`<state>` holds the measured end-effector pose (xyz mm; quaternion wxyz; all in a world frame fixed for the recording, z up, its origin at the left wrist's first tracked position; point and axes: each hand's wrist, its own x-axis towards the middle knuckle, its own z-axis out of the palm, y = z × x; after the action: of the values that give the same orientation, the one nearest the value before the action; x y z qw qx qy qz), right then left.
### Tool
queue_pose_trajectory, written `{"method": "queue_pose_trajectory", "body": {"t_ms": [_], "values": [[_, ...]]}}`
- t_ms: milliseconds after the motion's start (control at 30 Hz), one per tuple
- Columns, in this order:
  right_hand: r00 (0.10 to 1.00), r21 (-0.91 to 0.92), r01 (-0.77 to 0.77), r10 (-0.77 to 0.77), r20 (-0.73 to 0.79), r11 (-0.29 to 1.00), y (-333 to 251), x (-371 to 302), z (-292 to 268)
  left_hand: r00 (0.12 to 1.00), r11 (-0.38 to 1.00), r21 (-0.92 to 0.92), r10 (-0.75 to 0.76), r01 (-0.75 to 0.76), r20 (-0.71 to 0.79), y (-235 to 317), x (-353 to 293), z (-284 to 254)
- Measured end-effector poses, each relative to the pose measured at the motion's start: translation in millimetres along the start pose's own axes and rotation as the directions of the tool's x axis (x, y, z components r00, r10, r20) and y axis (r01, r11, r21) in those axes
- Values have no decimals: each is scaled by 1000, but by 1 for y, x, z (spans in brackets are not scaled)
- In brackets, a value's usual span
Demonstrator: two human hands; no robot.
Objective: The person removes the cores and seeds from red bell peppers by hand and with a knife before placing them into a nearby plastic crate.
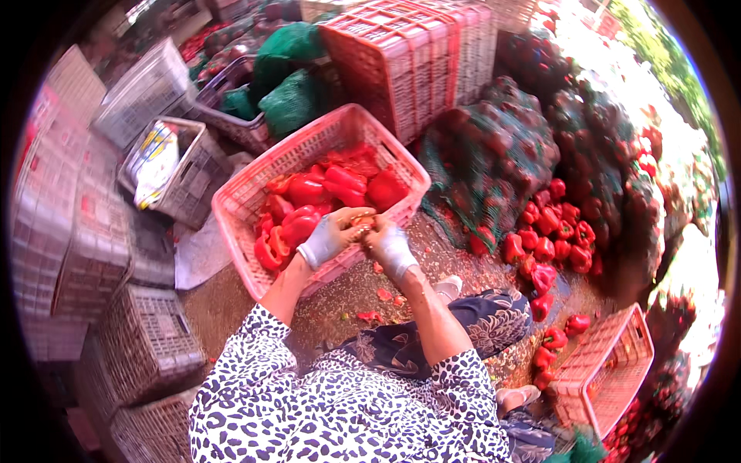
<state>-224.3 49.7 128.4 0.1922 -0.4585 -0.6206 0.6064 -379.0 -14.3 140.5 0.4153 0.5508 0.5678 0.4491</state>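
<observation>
My left hand (333, 238) and my right hand (388, 245) meet over the near rim of a pink plastic crate (241, 247). Both look gloved in something pale over the palm and wrist, with the fingertips showing. Between their closed fingers is a small piece of red pepper (363, 221), mostly hidden by the fingers. Inside the crate, just beyond my hands, lie large red bell peppers (307, 187), several of them split or cut open.
Whole red peppers (546, 224) spill across the floor at right, beside stuffed green net sacks (494, 147). A tilted pink crate (610, 370) stands lower right, a large crate (417, 69) at the back. Crates (158, 339) line the left. Pepper scraps (370, 316) litter the floor.
</observation>
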Motion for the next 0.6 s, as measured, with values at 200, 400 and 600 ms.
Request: {"method": "queue_pose_trajectory", "body": {"t_ms": [200, 400, 600], "values": [[995, -502, 91, -95, 17, 860, -16, -19, 3, 997, 992, 98, 79, -78, -8, -36, -1, -3], [970, -225, 237, -244, -4, 945, -2, -26, -11, 993, 995, -64, 82, -76, 88, -11, 17, 10], [947, -304, 271, -309, -86, 913, -7, -49, -15, 997, 875, -484, 33, 5, 71, -35, 14, 25]]}}
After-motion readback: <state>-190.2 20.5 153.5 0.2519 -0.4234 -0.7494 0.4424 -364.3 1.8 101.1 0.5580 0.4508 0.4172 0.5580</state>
